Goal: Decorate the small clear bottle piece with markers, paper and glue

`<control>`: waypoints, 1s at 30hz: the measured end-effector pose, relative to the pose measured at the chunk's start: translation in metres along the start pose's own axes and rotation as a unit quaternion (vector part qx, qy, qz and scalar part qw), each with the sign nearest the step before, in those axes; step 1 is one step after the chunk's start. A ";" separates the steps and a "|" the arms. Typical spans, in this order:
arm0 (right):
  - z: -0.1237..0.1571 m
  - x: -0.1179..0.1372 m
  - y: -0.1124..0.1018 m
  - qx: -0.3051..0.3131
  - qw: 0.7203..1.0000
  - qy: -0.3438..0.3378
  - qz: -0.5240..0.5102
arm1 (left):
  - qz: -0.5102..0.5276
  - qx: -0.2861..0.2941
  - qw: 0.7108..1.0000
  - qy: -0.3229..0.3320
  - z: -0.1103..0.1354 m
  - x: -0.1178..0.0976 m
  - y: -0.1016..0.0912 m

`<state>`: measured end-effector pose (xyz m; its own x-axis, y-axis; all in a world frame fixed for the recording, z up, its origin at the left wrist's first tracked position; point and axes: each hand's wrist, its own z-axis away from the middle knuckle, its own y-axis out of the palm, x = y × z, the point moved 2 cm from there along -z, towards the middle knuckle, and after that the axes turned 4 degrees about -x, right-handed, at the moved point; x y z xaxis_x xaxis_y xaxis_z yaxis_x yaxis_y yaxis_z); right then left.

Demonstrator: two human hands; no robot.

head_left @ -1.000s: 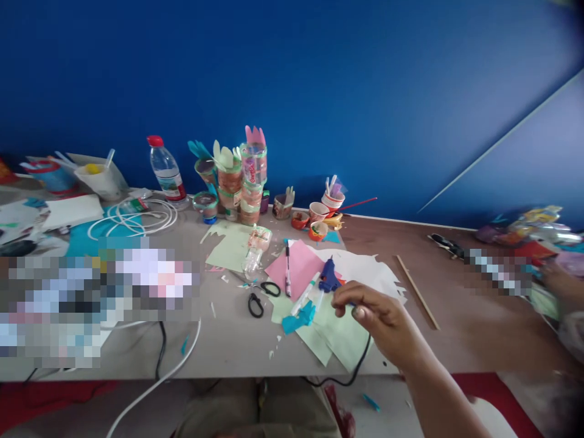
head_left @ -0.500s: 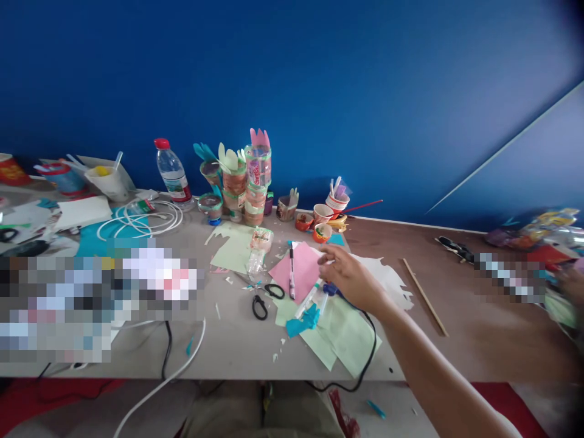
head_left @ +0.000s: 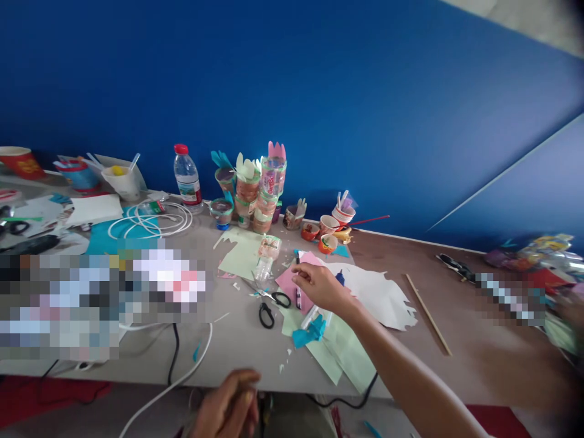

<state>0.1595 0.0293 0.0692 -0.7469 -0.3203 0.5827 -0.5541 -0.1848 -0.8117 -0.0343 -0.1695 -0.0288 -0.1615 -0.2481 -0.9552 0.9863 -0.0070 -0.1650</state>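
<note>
My right hand (head_left: pixel 322 287) reaches over the pink paper (head_left: pixel 288 282) in the middle of the table. Its fingertips pinch the black pen (head_left: pixel 298 297) that lies on that paper. Just behind the hand sits the blue glue gun (head_left: pixel 340 278), mostly hidden by it. Black-handled scissors (head_left: pixel 270 306) lie left of the pen, and a teal paper scrap (head_left: pixel 310 332) lies below the hand. My left hand (head_left: pixel 230 406) hangs below the table's front edge with its fingers curled and nothing visible in them.
Decorated plastic bottles (head_left: pixel 258 191), a water bottle (head_left: pixel 187 180) and small paper cups (head_left: pixel 329 234) stand along the blue wall. Green paper sheets (head_left: pixel 347 353), white torn paper (head_left: pixel 378 295), a wooden stick (head_left: pixel 427 313) and coiled white cable (head_left: pixel 150 220) lie about. Cords hang off the front edge.
My right hand left the glue gun's cord and moved up and left onto the pink paper and pen. My left hand has come into view at the bottom.
</note>
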 end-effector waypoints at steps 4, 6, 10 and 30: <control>0.017 -0.009 0.002 -0.009 0.999 0.019 -0.048 | -0.002 -0.131 0.983 0.129 -0.065 -0.041 -0.002; 0.024 -0.012 0.002 -0.007 0.998 0.024 -0.059 | -0.069 -0.186 0.971 0.136 -0.094 -0.055 -0.003; 0.032 -0.017 0.000 -0.006 0.997 0.028 -0.066 | -0.247 -0.217 0.930 0.166 -0.137 -0.071 -0.003; -0.007 -0.049 -0.008 -0.124 0.982 0.133 0.055 | -0.530 -0.159 0.829 0.080 -0.208 -0.089 0.011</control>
<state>0.1983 0.0528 0.0469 -0.8588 -0.0658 0.5081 -0.5121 0.0797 -0.8552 -0.0160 0.0539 0.0036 -0.9590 -0.1348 -0.2491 0.2331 0.1238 -0.9645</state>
